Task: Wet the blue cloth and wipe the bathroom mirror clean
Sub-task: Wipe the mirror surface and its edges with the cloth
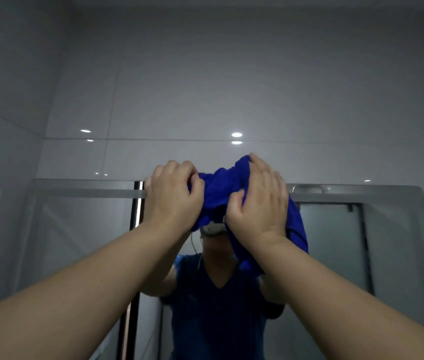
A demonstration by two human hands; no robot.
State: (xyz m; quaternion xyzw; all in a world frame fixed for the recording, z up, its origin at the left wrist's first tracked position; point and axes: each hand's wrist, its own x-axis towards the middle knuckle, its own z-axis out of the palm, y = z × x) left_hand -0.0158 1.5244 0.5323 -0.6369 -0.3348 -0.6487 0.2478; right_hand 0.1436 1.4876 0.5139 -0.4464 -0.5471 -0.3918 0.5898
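Observation:
The blue cloth [218,187] is bunched up against the top edge of the bathroom mirror [81,242]. My left hand [173,194] grips its left end with curled fingers. Pressed over its right part is my right hand [259,201], fingers spread and thumb hooked into the fabric. A long fold of the cloth hangs down to the right of my right wrist. Both arms are raised high. The mirror shows a person in a blue shirt with arms up.
Glossy grey-white wall tiles [231,87] rise above the mirror, with bright light spots on them. A side wall [3,126] closes in on the left. The mirror reflects a dark vertical door frame [135,255] and a frosted glass panel [333,242].

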